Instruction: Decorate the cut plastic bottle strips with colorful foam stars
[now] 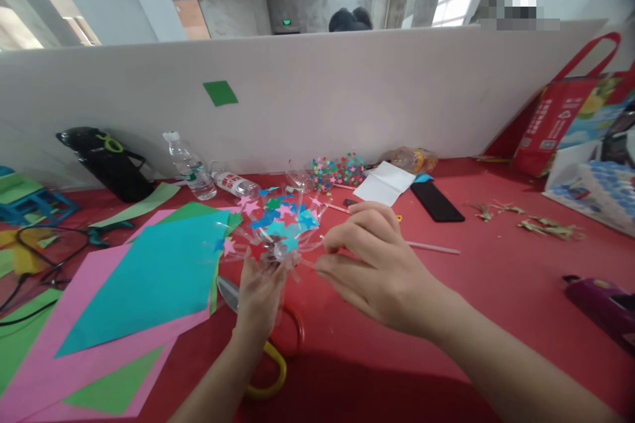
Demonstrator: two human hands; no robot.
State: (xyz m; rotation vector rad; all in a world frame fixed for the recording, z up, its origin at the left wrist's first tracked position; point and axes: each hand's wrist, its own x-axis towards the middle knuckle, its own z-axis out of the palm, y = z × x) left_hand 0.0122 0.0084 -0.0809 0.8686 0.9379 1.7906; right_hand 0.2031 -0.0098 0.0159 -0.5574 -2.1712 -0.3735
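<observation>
My left hand (262, 294) is closed around the neck of a cut clear plastic bottle (280, 250). Its strips splay outward like petals, with blue, pink, green and red paper stars on and among them. Just right of it, my right hand (377, 264) is held in a pinch, fingertips close to a strip's end; whatever is between them is too small to make out. Scissors (268, 373) with yellow and red handles lie on the table, partly hidden under my left forearm and hand.
Pink, green and blue paper sheets (163, 284) overlap at left. Along the white partition (297, 99) are a black bottle case (106, 162), water bottles (191, 168), a heap of paper stars (337, 170), white paper (384, 183) and a phone (437, 199). A red bag (550, 122) stands far right.
</observation>
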